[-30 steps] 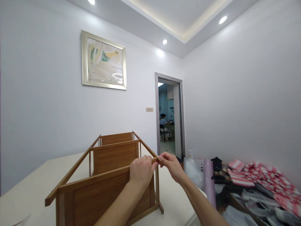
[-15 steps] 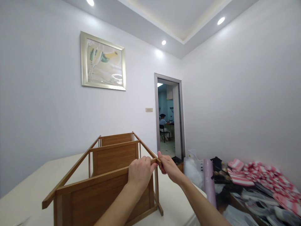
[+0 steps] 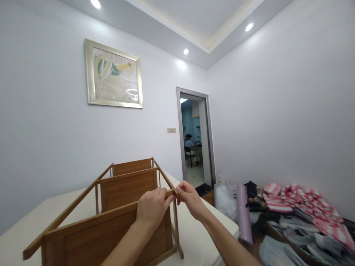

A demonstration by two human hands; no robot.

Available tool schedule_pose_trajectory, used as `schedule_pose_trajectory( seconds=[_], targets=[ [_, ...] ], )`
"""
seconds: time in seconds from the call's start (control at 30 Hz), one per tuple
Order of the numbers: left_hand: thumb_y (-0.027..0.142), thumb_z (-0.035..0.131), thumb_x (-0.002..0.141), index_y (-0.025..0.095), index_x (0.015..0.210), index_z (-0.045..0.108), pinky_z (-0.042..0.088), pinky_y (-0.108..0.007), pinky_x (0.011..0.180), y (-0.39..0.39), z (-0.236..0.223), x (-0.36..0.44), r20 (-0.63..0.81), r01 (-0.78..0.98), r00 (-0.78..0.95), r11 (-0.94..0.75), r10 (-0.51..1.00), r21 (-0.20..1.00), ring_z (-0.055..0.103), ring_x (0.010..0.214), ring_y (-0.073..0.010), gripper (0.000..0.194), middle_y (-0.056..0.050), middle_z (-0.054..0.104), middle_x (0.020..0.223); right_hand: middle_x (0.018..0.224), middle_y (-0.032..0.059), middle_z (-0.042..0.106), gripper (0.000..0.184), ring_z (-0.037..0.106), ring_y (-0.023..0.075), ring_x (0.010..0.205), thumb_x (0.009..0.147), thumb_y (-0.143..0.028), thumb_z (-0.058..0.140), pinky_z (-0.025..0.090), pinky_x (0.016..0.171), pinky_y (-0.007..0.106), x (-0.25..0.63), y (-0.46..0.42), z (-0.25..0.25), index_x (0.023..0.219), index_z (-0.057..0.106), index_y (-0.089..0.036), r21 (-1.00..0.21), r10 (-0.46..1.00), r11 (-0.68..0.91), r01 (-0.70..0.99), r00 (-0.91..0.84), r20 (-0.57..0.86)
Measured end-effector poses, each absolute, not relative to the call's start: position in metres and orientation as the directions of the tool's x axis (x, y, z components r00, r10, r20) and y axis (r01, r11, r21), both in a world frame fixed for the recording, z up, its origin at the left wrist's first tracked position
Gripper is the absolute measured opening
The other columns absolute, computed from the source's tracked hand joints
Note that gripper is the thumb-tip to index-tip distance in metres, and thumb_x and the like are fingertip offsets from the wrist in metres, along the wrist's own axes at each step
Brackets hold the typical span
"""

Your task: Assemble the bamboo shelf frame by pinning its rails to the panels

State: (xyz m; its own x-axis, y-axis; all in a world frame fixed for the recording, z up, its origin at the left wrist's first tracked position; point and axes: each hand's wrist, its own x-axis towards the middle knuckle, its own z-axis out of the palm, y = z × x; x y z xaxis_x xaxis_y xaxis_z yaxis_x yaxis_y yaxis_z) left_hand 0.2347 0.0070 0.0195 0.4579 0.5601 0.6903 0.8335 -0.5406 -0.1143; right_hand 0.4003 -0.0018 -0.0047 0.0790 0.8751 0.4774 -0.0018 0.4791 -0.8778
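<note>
A brown wooden shelf rack [image 3: 111, 225] lies on its side, its several boards standing upright between long rails. My left hand [image 3: 152, 205] is closed over the top edge of the nearest board, close to its right end, with the thumb stretched toward the corner. At that corner, where the board meets the right-hand rail, my right hand [image 3: 190, 199] has thumb and fingers pinched together against the rail's outer side. Any small part between those fingertips is hidden from view.
A white table [image 3: 202, 236] bears the rack. To its right lie a clear plastic bag [image 3: 226, 203], a purple roll [image 3: 244, 214], pink-and-white striped cloth [image 3: 307, 203] and plastic-wrapped items [image 3: 283, 251]. Beyond a doorway [image 3: 195, 140], a person [image 3: 189, 144] sits on a chair.
The rack and both hands appear farther left in the picture, as the view has swung somewhat right. My right thumb, raised along the rail before, is now drawn in to the fingers.
</note>
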Motion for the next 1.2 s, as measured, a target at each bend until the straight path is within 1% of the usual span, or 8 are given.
schedule_pose_trajectory(
  seconds=[0.17,0.33,0.43,0.57,0.7,0.9,1.07,1.2],
  targets=[
    [0.044,0.047,0.091,0.022,0.082,0.064,0.036,-0.029,0.06,0.013,0.015,0.208,0.7,0.838,0.458,-0.529,0.548,-0.135,0.064,0.068,-0.0203,0.029,-0.001,0.068,0.074,0.052,-0.0058,0.045,0.051,0.039,0.0097,0.048,0.081,-0.067,0.053,0.03,0.049,0.025,0.372,0.012,-0.01,0.06,0.045,-0.022,-0.861,0.858,0.5,0.093,0.082,0.507],
    [0.042,0.049,0.091,0.023,0.086,0.065,0.037,-0.028,0.062,0.013,0.014,0.2,0.697,0.832,0.47,-0.535,0.542,-0.146,0.064,0.069,-0.0186,0.026,-0.001,0.069,0.077,0.043,-0.0051,0.037,0.061,0.034,0.0087,0.044,0.085,-0.069,0.043,0.025,0.047,0.025,0.364,0.015,-0.009,0.048,0.041,-0.021,-0.866,0.866,0.481,0.134,0.078,0.493],
    [0.042,0.049,0.091,0.023,0.086,0.066,0.037,-0.028,0.062,0.011,0.015,0.199,0.69,0.839,0.462,-0.527,0.557,-0.136,0.064,0.069,-0.0182,0.025,-0.001,0.07,0.077,0.045,-0.0042,0.043,0.058,0.037,0.01,0.043,0.087,-0.07,0.035,0.026,0.043,0.024,0.369,0.009,-0.009,0.058,0.048,-0.021,-0.885,0.885,0.451,0.115,0.071,0.461],
    [0.043,0.049,0.091,0.024,0.086,0.066,0.036,-0.028,0.06,0.01,0.017,0.196,0.69,0.849,0.446,-0.514,0.569,-0.124,0.064,0.069,-0.0188,0.026,-0.002,0.071,0.078,0.064,-0.0035,0.054,0.043,0.048,0.0123,0.054,0.08,-0.066,0.053,0.036,0.045,0.023,0.371,0.004,-0.008,0.079,0.05,-0.023,-0.882,0.882,0.465,0.081,0.041,0.469],
    [0.043,0.048,0.091,0.023,0.084,0.066,0.037,-0.028,0.06,0.01,0.017,0.196,0.691,0.849,0.448,-0.512,0.567,-0.129,0.064,0.069,-0.0191,0.028,-0.002,0.07,0.077,0.06,-0.0061,0.048,0.041,0.043,0.01,0.051,0.08,-0.062,0.057,0.036,0.049,0.023,0.366,0.007,-0.008,0.071,0.048,-0.023,-0.869,0.872,0.484,0.102,0.031,0.489],
    [0.043,0.048,0.091,0.023,0.084,0.066,0.037,-0.028,0.061,0.012,0.015,0.196,0.699,0.847,0.449,-0.514,0.557,-0.135,0.064,0.068,-0.0187,0.028,-0.002,0.07,0.077,0.045,-0.0043,0.039,0.059,0.036,0.0093,0.045,0.086,-0.069,0.04,0.026,0.045,0.024,0.365,0.007,-0.007,0.052,0.044,-0.021,-0.877,0.885,0.458,0.144,0.015,0.465],
    [0.042,0.049,0.091,0.023,0.083,0.065,0.036,-0.029,0.061,0.011,0.016,0.198,0.687,0.843,0.446,-0.526,0.573,-0.109,0.063,0.069,-0.0189,0.026,-0.002,0.07,0.077,0.063,-0.0028,0.052,0.044,0.045,0.0115,0.052,0.085,-0.065,0.046,0.031,0.043,0.022,0.371,0.002,-0.007,0.075,0.049,-0.023,-0.879,0.884,0.459,0.127,0.035,0.467],
    [0.04,0.049,0.091,0.022,0.084,0.065,0.036,-0.029,0.063,0.01,0.017,0.2,0.679,0.846,0.437,-0.525,0.59,-0.088,0.063,0.071,-0.0185,0.025,-0.003,0.07,0.078,0.062,-0.006,0.047,0.037,0.04,0.0101,0.05,0.084,-0.059,0.052,0.033,0.046,0.023,0.369,0.005,-0.006,0.074,0.045,-0.024,-0.868,0.875,0.478,0.136,0.009,0.483]
  ],
)
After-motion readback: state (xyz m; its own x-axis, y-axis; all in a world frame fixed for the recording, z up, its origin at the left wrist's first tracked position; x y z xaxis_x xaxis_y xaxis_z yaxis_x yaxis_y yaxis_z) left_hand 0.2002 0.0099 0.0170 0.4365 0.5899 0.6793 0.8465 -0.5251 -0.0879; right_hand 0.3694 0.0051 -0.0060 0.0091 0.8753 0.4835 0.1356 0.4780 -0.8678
